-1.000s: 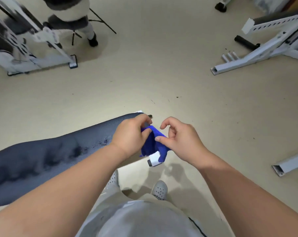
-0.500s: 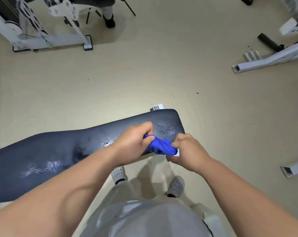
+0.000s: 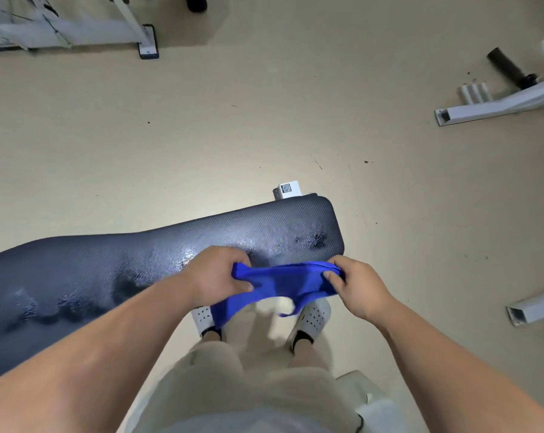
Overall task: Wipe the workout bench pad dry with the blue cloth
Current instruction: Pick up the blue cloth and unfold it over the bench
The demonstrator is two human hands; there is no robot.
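Observation:
The dark bench pad [image 3: 114, 267] runs from the left edge to the middle of the view, with shiny wet patches near its right end and along its near side. The blue cloth [image 3: 283, 282] is stretched between my hands just in front of the pad's right end, its lower part hanging down. My left hand [image 3: 220, 278] grips the cloth's left end. My right hand [image 3: 356, 285] pinches its right end.
White machine frames stand on the beige floor at the top left [image 3: 77, 29], at the right [image 3: 495, 107] and at the lower right [image 3: 533, 310]. A black roller [image 3: 508, 68] lies at the upper right. My white shoes [image 3: 311, 320] are below the cloth.
The bunched cloth has been pulled open between my hands, which moved apart. The view shifted so more of the pad's right end shows.

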